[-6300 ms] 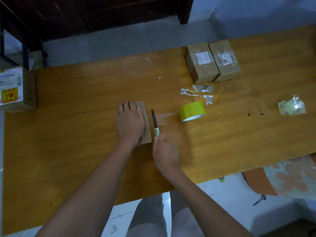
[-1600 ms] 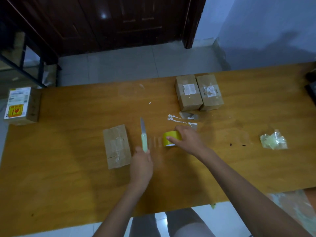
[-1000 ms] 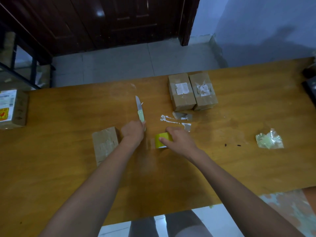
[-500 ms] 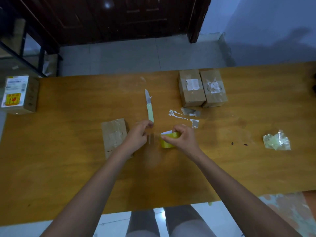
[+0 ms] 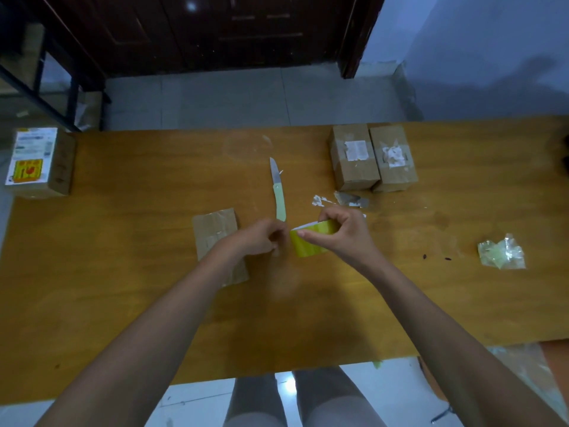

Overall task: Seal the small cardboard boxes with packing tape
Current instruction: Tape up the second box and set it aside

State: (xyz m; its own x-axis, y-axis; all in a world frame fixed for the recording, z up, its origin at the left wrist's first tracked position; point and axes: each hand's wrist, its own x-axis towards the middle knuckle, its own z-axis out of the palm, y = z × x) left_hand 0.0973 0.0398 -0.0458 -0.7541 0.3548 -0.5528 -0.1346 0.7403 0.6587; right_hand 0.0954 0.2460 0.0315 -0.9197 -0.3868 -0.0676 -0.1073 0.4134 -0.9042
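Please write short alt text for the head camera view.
A person's right hand grips a yellow tape roll while the left hand picks at its edge, above a wooden table holding a knife and small cardboard boxes.

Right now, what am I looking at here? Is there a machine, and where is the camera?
No machine: a person works with bare hands, and the camera sits on their head, looking down at a wooden table. The right hand holds a yellow tape roll; the left hand picks at its edge with curled fingers. One small box lies beside the left hand, a knife behind, two taped boxes farther back, a labelled box far left, crumpled plastic right.
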